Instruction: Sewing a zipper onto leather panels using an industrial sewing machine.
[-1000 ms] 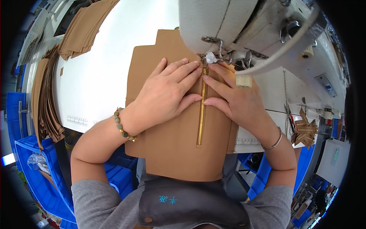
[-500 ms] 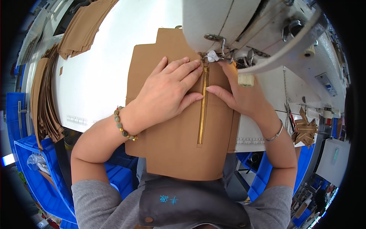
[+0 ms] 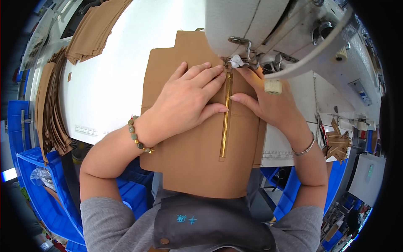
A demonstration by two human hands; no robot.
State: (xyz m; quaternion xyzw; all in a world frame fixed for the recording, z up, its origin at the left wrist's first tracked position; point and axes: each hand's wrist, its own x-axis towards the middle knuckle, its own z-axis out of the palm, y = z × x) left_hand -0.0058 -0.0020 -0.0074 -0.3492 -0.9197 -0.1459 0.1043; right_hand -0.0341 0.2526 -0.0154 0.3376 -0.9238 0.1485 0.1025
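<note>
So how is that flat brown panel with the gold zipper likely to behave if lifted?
The flat brown panel probably flexes but holds shape: its near end passes the edge of the white table looking nearly flat. It seems light for its size, being thin-edged. The gold zipper, seemingly metal, may add local stiffness.

On the dark apron, two blue characters. Along the table edge, a left scale and right scale, markings too small to read. On the pale panel, a blurred green mark.
</note>
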